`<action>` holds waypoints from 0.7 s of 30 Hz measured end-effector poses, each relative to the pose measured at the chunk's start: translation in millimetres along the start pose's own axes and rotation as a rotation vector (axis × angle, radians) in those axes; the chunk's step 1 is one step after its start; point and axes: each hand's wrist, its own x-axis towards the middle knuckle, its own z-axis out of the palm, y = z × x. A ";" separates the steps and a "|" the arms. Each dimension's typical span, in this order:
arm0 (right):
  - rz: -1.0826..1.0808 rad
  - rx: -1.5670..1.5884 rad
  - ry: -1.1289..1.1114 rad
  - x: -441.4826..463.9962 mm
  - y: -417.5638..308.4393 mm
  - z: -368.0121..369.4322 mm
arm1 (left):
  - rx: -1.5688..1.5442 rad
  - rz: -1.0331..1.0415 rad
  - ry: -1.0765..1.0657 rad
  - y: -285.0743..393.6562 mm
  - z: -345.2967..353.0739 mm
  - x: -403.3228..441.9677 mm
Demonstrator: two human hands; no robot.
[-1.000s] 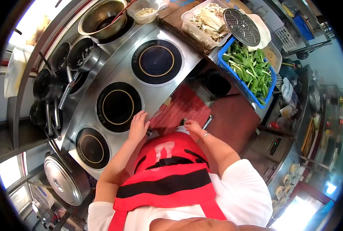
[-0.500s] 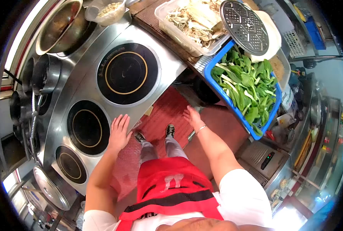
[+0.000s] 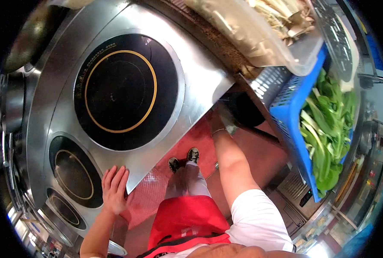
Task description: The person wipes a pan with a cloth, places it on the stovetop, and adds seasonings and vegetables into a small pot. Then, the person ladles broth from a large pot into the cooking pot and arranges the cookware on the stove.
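Note:
My left hand point(image 3: 115, 189) rests on the front edge of the steel cooktop point(image 3: 200, 86), fingers stretched out and nothing held. It lies just right of the middle round black hob point(image 3: 75, 172) and below the large hob point(image 3: 127, 92). My right arm reaches forward and down past the cooktop's right corner. Of my right hand point(image 3: 217, 118) only the dim wrist end shows, with a bracelet; its fingers are hidden in the shadow beneath the counter, near a dark round object point(image 3: 242, 107).
A blue basket point(image 3: 292, 124) of leafy greens point(image 3: 325, 133) stands at the right. Beside it are a clear tub point(image 3: 251, 38) of sliced mushrooms and a perforated metal disc point(image 3: 333, 38). Pans point(image 3: 14, 103) line the far left. Red flooring point(image 3: 150, 193) lies below.
The view has moved closer to the large hob and basket. My right hand has gone from over the floor to under the counter. My left hand stays along the cooktop's edge.

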 end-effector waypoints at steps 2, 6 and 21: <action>0.121 0.124 0.057 4.4 -15.5 18.9 | 0.013 0.028 -0.003 -4.2 5.2 -4.4; 0.181 0.253 0.109 21.2 -12.9 31.5 | 0.020 0.040 -0.007 -7.5 9.6 -6.8; 0.146 0.521 0.142 26.1 -31.3 20.7 | -0.020 0.025 0.046 -7.1 11.1 -7.7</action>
